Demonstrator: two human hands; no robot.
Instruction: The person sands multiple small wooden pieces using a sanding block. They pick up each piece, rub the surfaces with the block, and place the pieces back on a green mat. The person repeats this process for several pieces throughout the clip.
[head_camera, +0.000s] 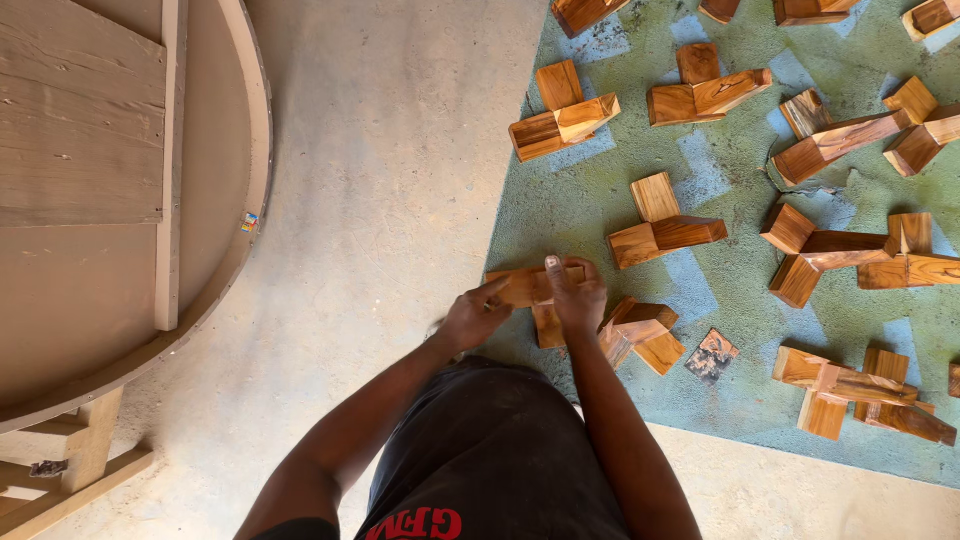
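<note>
left hand (472, 318) gripped block (522, 287) end | right hand (577, 298) pressed flat on top | block likely stiff, solid; hold by ends

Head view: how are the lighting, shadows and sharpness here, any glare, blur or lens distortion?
Head view: soft, even light with only faint shadows under the wooden blocks; no glare on the concrete floor or green mat; left hand and right hand on a wooden piece look slightly soft, the rest sharp; wide-angle stretch toward the edges, seen at the round wooden frame.
</note>
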